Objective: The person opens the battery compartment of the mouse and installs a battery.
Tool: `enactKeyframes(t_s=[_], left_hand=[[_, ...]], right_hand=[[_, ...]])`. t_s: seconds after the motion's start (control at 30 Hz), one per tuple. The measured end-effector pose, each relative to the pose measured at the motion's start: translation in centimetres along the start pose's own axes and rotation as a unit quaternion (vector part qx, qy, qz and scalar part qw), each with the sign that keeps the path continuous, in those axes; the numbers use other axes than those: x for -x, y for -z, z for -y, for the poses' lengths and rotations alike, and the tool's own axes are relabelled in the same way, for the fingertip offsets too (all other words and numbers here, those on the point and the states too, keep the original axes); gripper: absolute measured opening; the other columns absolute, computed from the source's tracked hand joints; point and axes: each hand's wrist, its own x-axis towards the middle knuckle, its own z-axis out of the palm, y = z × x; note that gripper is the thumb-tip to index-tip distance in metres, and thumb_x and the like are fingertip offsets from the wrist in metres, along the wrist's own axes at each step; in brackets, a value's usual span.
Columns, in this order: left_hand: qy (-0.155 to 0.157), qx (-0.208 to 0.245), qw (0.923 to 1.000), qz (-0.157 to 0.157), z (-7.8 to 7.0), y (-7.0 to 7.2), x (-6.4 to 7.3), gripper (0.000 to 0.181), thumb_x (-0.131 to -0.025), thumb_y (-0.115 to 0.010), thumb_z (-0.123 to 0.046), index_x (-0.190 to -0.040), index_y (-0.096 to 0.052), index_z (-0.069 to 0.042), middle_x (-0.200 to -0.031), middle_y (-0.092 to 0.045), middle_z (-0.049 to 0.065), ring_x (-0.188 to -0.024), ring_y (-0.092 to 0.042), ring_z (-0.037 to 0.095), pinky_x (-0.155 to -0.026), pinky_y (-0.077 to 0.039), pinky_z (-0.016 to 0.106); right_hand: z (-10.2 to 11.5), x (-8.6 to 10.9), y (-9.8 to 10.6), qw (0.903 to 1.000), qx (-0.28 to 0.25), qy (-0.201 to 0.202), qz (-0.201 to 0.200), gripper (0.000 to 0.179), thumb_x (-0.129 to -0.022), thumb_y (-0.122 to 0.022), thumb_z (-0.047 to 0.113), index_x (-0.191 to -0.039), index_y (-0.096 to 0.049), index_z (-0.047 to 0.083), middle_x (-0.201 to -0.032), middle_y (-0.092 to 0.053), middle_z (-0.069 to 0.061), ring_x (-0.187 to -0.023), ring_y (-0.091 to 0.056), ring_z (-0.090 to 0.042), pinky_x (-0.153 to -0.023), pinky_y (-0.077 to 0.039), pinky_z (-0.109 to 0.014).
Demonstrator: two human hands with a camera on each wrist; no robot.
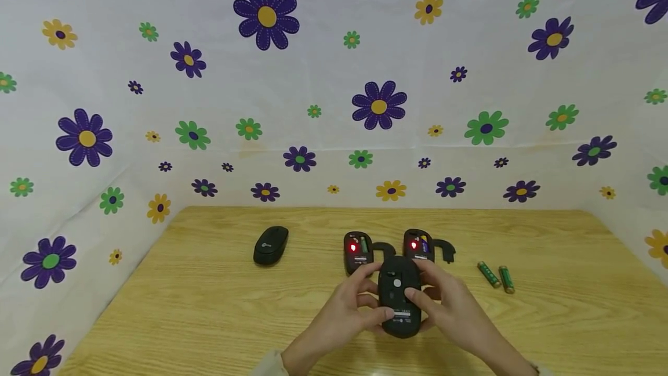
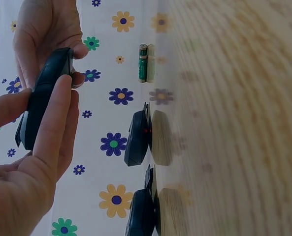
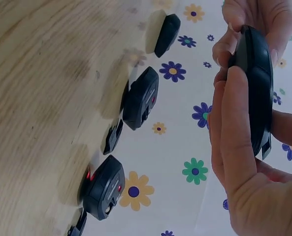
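Held mouse (image 1: 398,300) gripped in both hands; 2 of 4 mice lit.
Fingers of the left hand (image 1: 341,309) curl around 1 edge, thumb on the underside near the label; fingers of the right hand (image 1: 454,303) curl around the opposite edge, thumb on the underside near mid-length. The held mouse is raised above the worktop (image 1: 209,306), underside toward the head view; whether its cover is fitted cannot be told. Beyond it, the left lit mouse (image 1: 357,260) and right lit mouse (image 1: 420,257) lie underside up, each showing a red light and a battery, with the left cover (image 1: 385,246) and right cover (image 1: 447,246) beside them. These 2 units appear powered; 2 appear outstanding: the held mouse and the upright mouse (image 1: 271,245) at far left. To the right, 2 loose batteries (image 1: 489,274) lie available.
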Motion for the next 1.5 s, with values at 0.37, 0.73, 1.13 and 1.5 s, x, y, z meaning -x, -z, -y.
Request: enactKeyframes(t_s=[0.37, 0.73, 1.13, 1.5], left_hand=[[-0.003, 0.006, 1.0000, 0.007, 0.3, 0.2, -0.1, 0.070, -0.090, -0.068, 0.007, -0.153, -0.037, -0.002, -0.105, -0.061, 0.012, -0.088, -0.069, 0.019, -0.070, -0.064, 0.043], [0.002, 0.024, 0.9997, 0.009, 0.4, 0.2, -0.4, 0.069, -0.091, -0.067, 0.008, -0.153, -0.040, -0.005, -0.106, -0.060, 0.013, -0.090, -0.069, 0.021, -0.070, -0.064, 0.039], [0.008, 0.037, 0.9993, -0.001, 0.3, 0.4, -0.2, 0.070, -0.090, -0.067, 0.010, -0.153, -0.041, -0.006, -0.106, -0.062, 0.013, -0.089, -0.069, 0.020, -0.070, -0.065, 0.039], [0.000, 0.040, 0.9992, 0.004, 0.3, 0.5, -0.2, 0.070, -0.090, -0.066, 0.010, -0.153, -0.040, -0.006, -0.107, -0.062, 0.013, -0.091, -0.069, 0.020, -0.069, -0.064, 0.036]], right_hand=[[0.4, -0.4, 0.1, 0.9942, 0.067, 0.012, -0.083, 0.038, -0.089, -0.074, -0.006, -0.124, -0.063, 0.000, -0.105, -0.067, -0.012, -0.093, -0.064, -0.025, -0.073, -0.061, -0.032], [0.7, -1.1, 0.3, 0.9924, 0.044, -0.001, -0.115, 0.023, -0.093, -0.067, -0.009, -0.114, -0.060, -0.002, -0.107, -0.064, -0.011, -0.098, -0.061, -0.024, -0.080, -0.058, -0.033], [0.9, -1.1, 2.9, 0.9902, -0.061, 0.039, -0.119, 0.019, -0.100, -0.058, -0.004, -0.118, -0.057, -0.013, -0.091, -0.067, -0.012, -0.073, -0.067, -0.017, -0.070, -0.063, -0.032], [-1.0, -0.3, 5.0, 0.9946, -0.046, 0.025, -0.089, 0.026, -0.098, -0.054, -0.013, -0.123, -0.049, -0.019, -0.093, -0.063, -0.016, -0.071, -0.070, -0.019, -0.066, -0.064, -0.035]])
